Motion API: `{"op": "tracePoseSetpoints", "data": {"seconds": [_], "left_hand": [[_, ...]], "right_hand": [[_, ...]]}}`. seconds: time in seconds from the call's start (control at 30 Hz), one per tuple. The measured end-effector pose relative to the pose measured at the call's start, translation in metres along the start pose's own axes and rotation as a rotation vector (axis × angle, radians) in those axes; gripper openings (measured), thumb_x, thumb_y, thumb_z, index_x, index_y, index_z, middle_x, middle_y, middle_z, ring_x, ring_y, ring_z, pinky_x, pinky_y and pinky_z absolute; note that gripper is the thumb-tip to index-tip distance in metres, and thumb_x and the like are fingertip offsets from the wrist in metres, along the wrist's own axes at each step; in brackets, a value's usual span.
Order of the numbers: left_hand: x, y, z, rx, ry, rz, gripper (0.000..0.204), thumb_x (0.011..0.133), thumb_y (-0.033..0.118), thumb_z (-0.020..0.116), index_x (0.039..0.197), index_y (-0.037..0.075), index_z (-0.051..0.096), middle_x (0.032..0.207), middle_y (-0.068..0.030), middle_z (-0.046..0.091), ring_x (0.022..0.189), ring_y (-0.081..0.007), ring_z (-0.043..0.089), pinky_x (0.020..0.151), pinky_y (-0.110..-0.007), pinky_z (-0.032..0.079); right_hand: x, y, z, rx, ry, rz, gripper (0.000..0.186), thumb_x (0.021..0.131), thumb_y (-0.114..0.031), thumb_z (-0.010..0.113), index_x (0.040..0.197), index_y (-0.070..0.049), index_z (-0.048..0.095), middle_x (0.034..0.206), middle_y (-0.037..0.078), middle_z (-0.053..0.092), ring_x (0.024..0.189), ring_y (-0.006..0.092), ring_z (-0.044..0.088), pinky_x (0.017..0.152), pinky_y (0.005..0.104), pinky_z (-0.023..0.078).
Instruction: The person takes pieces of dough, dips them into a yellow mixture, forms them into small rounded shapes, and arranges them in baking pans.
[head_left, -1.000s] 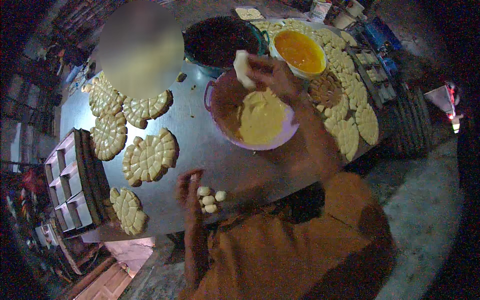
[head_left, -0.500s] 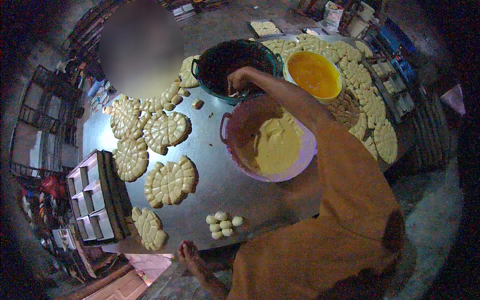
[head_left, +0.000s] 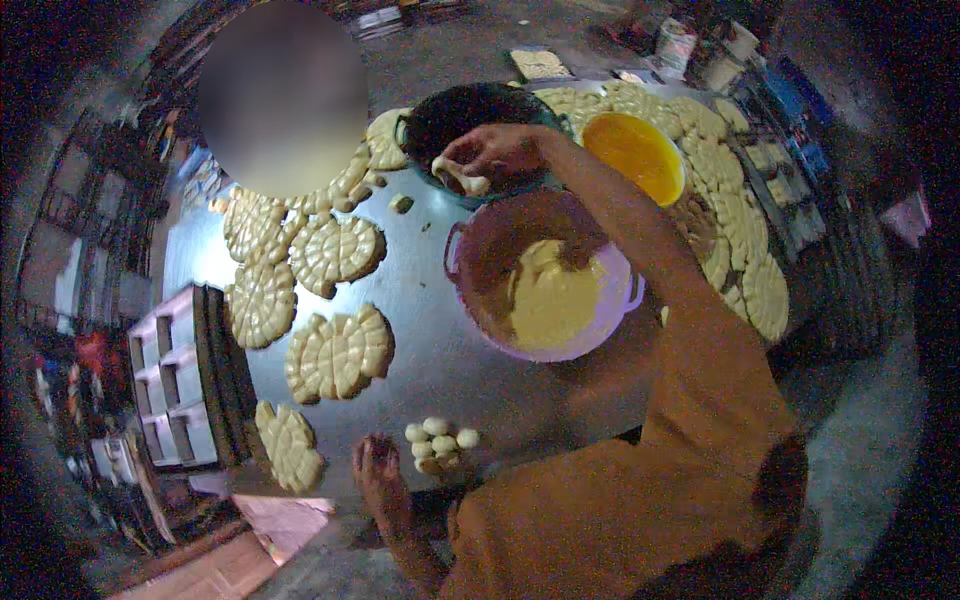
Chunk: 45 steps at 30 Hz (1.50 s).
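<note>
Right hand [head_left: 497, 150] holding dough [head_left: 458, 179], over teal basin [head_left: 452, 196]; left hand [head_left: 380, 475] blurred, grip unclear

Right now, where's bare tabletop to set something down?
Biggest bare patch: the metal table between the round scored slabs on the left and the purple tub, down to the dough balls. Crowded: the right end, packed with dough pieces.

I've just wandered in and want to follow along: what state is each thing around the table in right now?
Right hand: closed on pale dough piece
Pale dough piece: limp, bent
Left hand: beside dough balls, grip unclear
Dough balls: rounded, clustered
Purple tub: uncovered, partly filled with yellow paste
Green tub: uncovered, contents too dark to tell
Bowl: uncovered, orange inside
Segmented dough slabs: lying flat
Divided trays: stacked
</note>
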<state>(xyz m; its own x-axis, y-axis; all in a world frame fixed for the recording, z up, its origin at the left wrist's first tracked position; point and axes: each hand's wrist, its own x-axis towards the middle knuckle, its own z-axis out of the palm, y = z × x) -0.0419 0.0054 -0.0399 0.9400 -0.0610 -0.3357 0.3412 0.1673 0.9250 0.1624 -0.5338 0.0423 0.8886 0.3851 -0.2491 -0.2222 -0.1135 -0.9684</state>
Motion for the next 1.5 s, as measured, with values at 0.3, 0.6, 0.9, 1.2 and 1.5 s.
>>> {"op": "tracePoseSetpoints", "data": {"seconds": [0.3, 0.6, 0.9, 1.2, 1.5], "left_hand": [[-0.005, 0.065, 0.124, -0.338, -0.552, -0.269, 0.043, 0.101, 0.034, 0.047, 0.129, 0.001, 0.049, 0.127, -0.0121, 0.056, 0.114, -0.0217, 0.057, 0.097, -0.035, 0.046], [-0.021, 0.066, 0.069, -0.333, -0.55, -0.189, 0.036, 0.102, 0.037, 0.045, 0.119, 0.007, 0.054, 0.115, -0.0069, 0.059, 0.107, -0.0177, 0.057, 0.084, -0.03, 0.05], [-0.008, 0.108, 0.01, -0.257, -0.447, -0.216, 0.034, 0.085, 0.008, 0.072, 0.113, 0.003, 0.054, 0.109, -0.0086, 0.063, 0.093, -0.0171, 0.063, 0.082, -0.032, 0.053], [-0.008, 0.117, -0.061, 0.384, -0.617, 0.066, 0.02, 0.091, 0.015, 0.065, 0.105, 0.001, 0.065, 0.097, -0.0072, 0.067, 0.089, -0.0141, 0.062, 0.082, -0.031, 0.05], [0.022, 0.115, -0.104, 0.005, -0.743, -0.187, 0.031, 0.092, 0.024, 0.068, 0.112, 0.002, 0.062, 0.105, -0.0061, 0.065, 0.097, -0.0157, 0.061, 0.087, -0.031, 0.05]], "right_hand": [[-0.076, -0.017, 0.285, 0.716, 0.065, -0.277, 0.078, 0.078, -0.008, 0.077, 0.143, -0.008, 0.034, 0.114, 0.013, 0.063, 0.103, 0.0235, 0.064, 0.089, 0.0366, 0.053], [-0.087, 0.014, 0.371, 0.671, 0.433, -0.191, 0.065, 0.081, -0.003, 0.07, 0.139, -0.007, 0.04, 0.123, 0.013, 0.06, 0.111, 0.0237, 0.06, 0.093, 0.0371, 0.052], [-0.074, -0.004, 0.445, -1.04, 0.575, -0.612, 0.049, 0.076, -0.003, 0.067, 0.125, -0.011, 0.063, 0.123, 0.015, 0.058, 0.104, 0.0308, 0.063, 0.091, 0.0368, 0.054], [-0.059, -0.035, 0.479, -0.835, 0.48, -0.341, 0.028, 0.077, -0.013, 0.076, 0.103, -0.01, 0.067, 0.099, 0.009, 0.067, 0.086, 0.0222, 0.068, 0.068, 0.036, 0.056], [-0.035, -0.025, 0.507, -0.963, 0.53, -0.634, 0.035, 0.075, -0.01, 0.077, 0.108, -0.007, 0.066, 0.105, 0.01, 0.067, 0.092, 0.0278, 0.067, 0.076, 0.0353, 0.056]]}}
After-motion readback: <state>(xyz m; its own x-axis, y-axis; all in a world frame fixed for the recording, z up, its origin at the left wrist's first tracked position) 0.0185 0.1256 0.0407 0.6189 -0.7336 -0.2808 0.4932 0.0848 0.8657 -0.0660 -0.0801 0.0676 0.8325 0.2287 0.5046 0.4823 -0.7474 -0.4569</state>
